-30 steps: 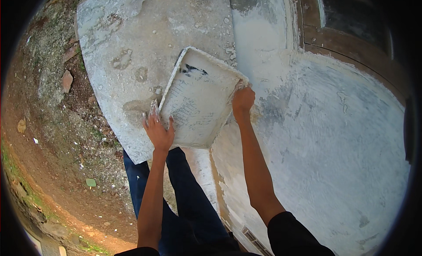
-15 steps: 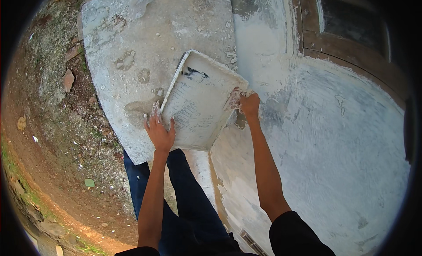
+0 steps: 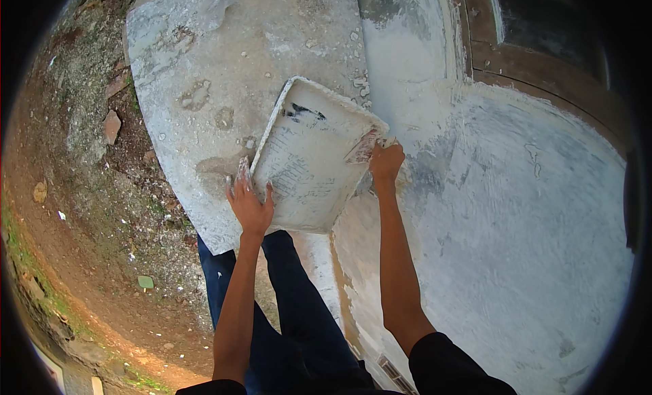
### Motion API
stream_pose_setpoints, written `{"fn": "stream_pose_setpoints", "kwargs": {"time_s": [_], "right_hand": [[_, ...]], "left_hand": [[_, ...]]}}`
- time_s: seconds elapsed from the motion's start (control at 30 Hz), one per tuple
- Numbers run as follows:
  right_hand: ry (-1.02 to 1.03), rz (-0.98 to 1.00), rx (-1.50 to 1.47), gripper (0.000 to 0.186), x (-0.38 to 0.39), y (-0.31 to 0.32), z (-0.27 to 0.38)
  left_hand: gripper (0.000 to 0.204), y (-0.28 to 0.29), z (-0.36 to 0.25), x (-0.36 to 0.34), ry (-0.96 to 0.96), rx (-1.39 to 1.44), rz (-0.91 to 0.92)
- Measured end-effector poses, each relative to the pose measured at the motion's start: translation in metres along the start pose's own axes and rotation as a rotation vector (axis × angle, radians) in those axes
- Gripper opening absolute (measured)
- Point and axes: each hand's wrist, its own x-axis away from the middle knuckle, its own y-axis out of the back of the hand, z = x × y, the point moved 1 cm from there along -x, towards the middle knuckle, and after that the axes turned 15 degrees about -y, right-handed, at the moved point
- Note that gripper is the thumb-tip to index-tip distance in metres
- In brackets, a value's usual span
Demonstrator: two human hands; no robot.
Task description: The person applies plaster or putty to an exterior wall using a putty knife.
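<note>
A shallow rectangular paint tray (image 3: 305,171), coated in whitish paint with a few dark smears, sits at an angle in front of my legs. Along its left rim is my left hand (image 3: 251,206), paint on its fingertips. Its fingers run along the outer side while the thumb lies over the inside, holding the rim. At the tray's right corner my right hand (image 3: 386,161) is closed around what looks like a paintbrush (image 3: 361,148). Reddish, paint-streaked bristles fan out against the tray's inner surface; the handle is mostly hidden in my fist.
Beneath the tray spreads a paint-spattered pale board (image 3: 204,62). Close on my right stands a patchy white-painted wall (image 3: 516,239), with a brown wooden frame (image 3: 506,66) above. Dirt ground (image 3: 115,212) with stones and debris lies to the left.
The view has shifted slightly. My right hand and the brush stay at the tray's right corner, the wrist turned a little; my left hand keeps its place on the rim.
</note>
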Motion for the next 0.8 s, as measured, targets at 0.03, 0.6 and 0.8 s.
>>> {"fn": "stream_pose_setpoints", "kwargs": {"time_s": [0.03,0.6,0.8], "right_hand": [[-0.001,-0.001,0.001,0.032,-0.002,-0.007,-0.004],[0.076,-0.151,0.161,0.023,0.033,-0.015,0.032],[0.470,0.012,0.357,0.015,0.039,-0.031,0.061]], "left_hand": [[0.063,0.002,0.000,-0.001,0.023,-0.007,0.023],[0.060,-0.002,0.000,-0.002,0.022,0.002,0.019],[0.060,-0.004,0.000,-0.002,0.017,-0.027,-0.007]]}}
